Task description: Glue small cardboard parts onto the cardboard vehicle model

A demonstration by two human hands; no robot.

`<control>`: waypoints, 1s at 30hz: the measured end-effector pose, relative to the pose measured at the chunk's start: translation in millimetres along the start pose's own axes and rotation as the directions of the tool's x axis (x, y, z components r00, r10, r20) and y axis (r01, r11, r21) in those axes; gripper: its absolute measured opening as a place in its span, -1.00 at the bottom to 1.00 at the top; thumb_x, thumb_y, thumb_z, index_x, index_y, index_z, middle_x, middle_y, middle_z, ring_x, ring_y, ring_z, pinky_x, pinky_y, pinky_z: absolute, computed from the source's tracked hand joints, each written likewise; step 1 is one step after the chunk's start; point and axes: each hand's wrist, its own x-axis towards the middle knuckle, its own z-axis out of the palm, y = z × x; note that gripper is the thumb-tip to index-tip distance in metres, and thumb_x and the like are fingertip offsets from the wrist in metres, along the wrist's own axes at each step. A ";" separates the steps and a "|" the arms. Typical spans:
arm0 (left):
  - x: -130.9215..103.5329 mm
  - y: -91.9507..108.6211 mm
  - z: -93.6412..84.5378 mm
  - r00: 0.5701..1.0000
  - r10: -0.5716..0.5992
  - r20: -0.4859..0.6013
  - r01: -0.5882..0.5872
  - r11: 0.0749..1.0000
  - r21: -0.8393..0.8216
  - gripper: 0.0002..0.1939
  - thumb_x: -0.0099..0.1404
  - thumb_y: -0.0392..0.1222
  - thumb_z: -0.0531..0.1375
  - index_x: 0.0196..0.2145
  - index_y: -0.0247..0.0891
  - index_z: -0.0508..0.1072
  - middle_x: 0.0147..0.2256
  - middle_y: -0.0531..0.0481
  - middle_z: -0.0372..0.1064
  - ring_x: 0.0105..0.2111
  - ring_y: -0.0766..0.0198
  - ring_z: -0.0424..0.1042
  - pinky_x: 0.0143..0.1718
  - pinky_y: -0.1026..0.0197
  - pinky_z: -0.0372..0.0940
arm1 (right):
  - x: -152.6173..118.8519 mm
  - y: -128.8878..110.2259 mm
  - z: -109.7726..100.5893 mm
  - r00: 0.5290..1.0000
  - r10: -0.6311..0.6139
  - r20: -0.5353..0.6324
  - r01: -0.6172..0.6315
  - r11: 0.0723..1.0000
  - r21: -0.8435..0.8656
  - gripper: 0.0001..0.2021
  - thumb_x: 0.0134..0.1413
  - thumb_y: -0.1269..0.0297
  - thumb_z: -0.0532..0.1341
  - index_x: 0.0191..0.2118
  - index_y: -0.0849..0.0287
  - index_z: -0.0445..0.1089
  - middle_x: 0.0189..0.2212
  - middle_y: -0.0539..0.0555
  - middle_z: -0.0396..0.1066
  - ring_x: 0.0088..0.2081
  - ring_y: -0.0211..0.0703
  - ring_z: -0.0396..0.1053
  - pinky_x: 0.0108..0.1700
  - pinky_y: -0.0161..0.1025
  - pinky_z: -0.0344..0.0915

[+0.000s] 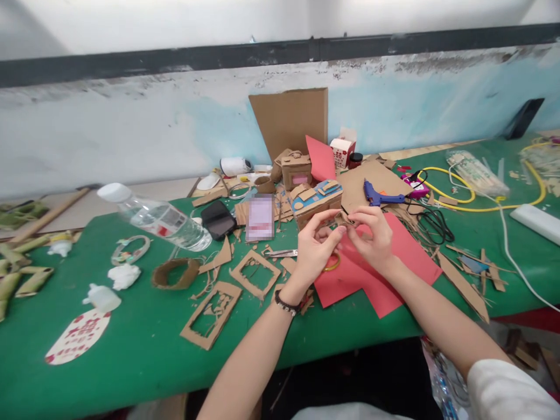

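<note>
Both my hands meet over red paper [389, 286], fingertips close together around a small brown scrap of cardboard [344, 219]. My left hand [318, 238], with a beaded bracelet at the wrist, pinches it from the left. From the right, the fingers of my right hand [371, 233] close on the same scrap, which they partly hide. Just behind stands a cardboard model [317, 204] with a blue top and cardboard strips on it. A pair of scissors [282, 253] lies beneath my left hand, its yellow handle showing beside the palm.
Left of my hands lie cardboard frames [211, 315], a cardboard ring [175, 274] and a tilted water bottle [155, 217]. A blue glue gun [382, 195] rests behind my right hand. Yellow cable [481, 207] and a white power strip [536, 223] are at right.
</note>
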 end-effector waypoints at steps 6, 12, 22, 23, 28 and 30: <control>0.1 -5.2 -2.0 0.995 0.097 0.006 -0.097 0.989 0.108 -0.50 0.38 0.06 0.46 0.17 -0.21 0.58 -0.49 0.09 0.47 -0.55 0.30 0.48 -0.43 0.26 0.43 | 3.6 -2.0 -2.2 0.995 0.102 -0.022 -0.100 0.993 0.063 -0.87 0.47 0.26 0.30 0.03 0.02 0.55 -0.08 0.15 0.61 -0.10 -0.05 0.60 -0.25 -0.13 0.62; -0.3 -8.4 -2.4 0.994 0.098 0.038 -0.102 0.988 0.114 -0.47 0.40 0.04 0.44 0.23 -0.22 0.57 -0.48 0.10 0.46 -0.53 0.29 0.50 -0.40 0.25 0.45 | 3.9 -0.9 -3.6 0.997 0.068 0.023 -0.069 0.994 0.087 -0.84 0.48 0.31 0.28 0.03 0.01 0.61 -0.08 0.13 0.65 -0.07 -0.03 0.63 -0.08 -0.04 0.65; 5.4 -5.0 -6.5 0.999 -0.031 0.028 0.030 1.000 0.006 -0.37 0.28 0.17 0.51 0.16 -0.24 0.58 -0.45 0.05 0.55 -0.55 0.31 0.51 -0.47 0.29 0.45 | 2.6 1.1 -0.3 0.998 0.049 0.044 -0.051 0.997 0.058 -0.79 0.43 0.35 0.34 0.08 -0.02 0.61 -0.08 0.13 0.63 -0.16 -0.08 0.61 -0.26 -0.14 0.64; 6.5 -5.6 -6.8 0.999 -0.042 0.029 0.043 0.999 -0.010 -0.35 0.25 0.18 0.52 0.15 -0.25 0.59 -0.44 0.05 0.56 -0.56 0.31 0.51 -0.49 0.30 0.44 | 2.2 1.3 -0.1 0.998 0.045 0.042 -0.047 0.997 0.055 -0.79 0.42 0.35 0.35 0.08 -0.01 0.61 -0.08 0.13 0.62 -0.18 -0.09 0.60 -0.27 -0.14 0.64; 8.5 -7.8 -5.5 0.994 -0.090 0.060 0.096 0.990 -0.106 -0.33 0.17 0.17 0.56 0.10 -0.27 0.59 -0.47 0.09 0.53 -0.61 0.35 0.46 -0.54 0.31 0.37 | 2.2 3.2 -1.8 1.000 0.011 0.027 -0.011 1.000 0.026 -0.83 0.41 0.34 0.36 0.02 -0.01 0.61 -0.11 0.12 0.64 -0.22 -0.08 0.59 -0.19 -0.06 0.64; 8.1 -7.9 -4.8 0.991 -0.112 0.067 0.121 0.980 -0.157 -0.34 0.17 0.14 0.57 0.10 -0.27 0.59 -0.41 0.06 0.56 -0.61 0.37 0.44 -0.55 0.31 0.35 | 3.0 3.4 -2.6 0.999 -0.024 0.021 0.024 1.000 0.017 -0.82 0.40 0.36 0.37 0.03 -0.03 0.61 -0.14 0.11 0.64 -0.20 -0.06 0.60 -0.17 -0.04 0.64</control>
